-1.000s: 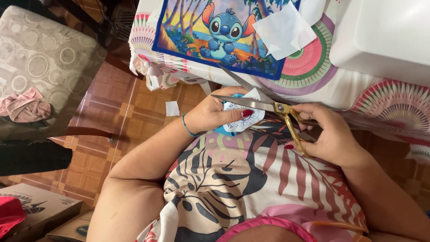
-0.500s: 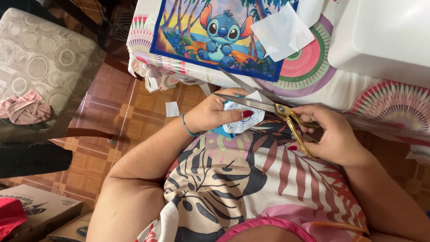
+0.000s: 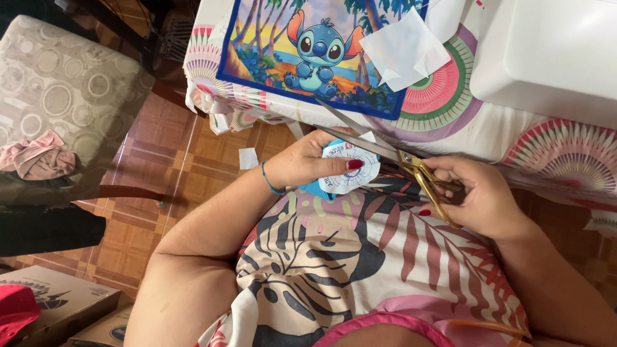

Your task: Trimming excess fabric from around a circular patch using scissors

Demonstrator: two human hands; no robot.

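While L hand [image 3: 307,166] fingers pinch round sticker [image 3: 350,168] | R hand [image 3: 482,199] fingers clamped: gold scissors [image 3: 411,168], blades apart

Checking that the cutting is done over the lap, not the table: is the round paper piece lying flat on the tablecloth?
No, the left hand holds the round paper piece above the lap while the scissors cut it.

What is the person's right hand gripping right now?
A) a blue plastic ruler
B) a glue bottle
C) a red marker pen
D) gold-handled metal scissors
D: the right hand has its fingers through the gold-handled metal scissors, whose blades are open at the small round white paper cut-out pinched in the left hand.
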